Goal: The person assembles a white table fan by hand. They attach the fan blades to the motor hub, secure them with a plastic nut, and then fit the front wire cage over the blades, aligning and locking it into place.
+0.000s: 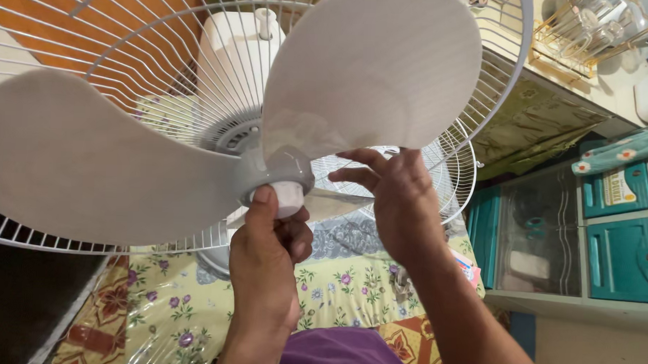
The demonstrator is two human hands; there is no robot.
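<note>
A white fan fills the upper part of the head view: translucent white blades [374, 69] on a grey hub [278, 167], set in front of a white wire rear guard [163, 54]. My left hand [264, 262] pinches the small white cap [290, 196] at the hub's centre with thumb and fingers. My right hand [395, 206] rests its fingers against the lower edge of a blade, just right of the hub. A second white wire guard [450, 172] lies behind my right hand.
A floral yellow cloth [190, 306] covers the surface below. A teal plastic drawer cabinet [609, 235] stands at the right, a gold wire rack [587, 37] on a counter above it. An orange wooden panel [71, 15] shows top left.
</note>
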